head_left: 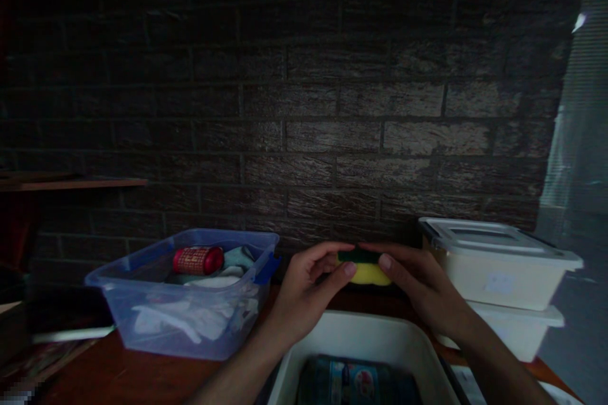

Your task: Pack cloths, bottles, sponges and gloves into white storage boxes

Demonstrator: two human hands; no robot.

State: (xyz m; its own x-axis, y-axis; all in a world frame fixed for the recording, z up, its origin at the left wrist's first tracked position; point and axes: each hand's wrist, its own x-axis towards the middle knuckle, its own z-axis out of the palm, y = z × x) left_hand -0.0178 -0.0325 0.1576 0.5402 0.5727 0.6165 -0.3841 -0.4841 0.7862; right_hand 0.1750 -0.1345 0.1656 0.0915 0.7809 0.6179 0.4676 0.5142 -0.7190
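Observation:
A yellow sponge with a dark green scouring side [371, 274] is pinched between both hands, its green face turned up. My left hand [316, 278] grips its left end with thumb and fingers. On the other end my right hand [414, 275] is closed in the same way. Both hands are above the far rim of a white bin [375, 323]. Inside that bin lies a dark container with a blue printed label [354, 383], cut off by the lower picture edge.
To the left, a clear bluish tub [166, 329] holds white cloths and a red patterned can [198, 261]. Two lidded cream boxes [503, 278] are stacked at right. A dark brick wall [313, 126] rises behind the wooden table [118, 373]. A shelf [76, 185] juts out at left.

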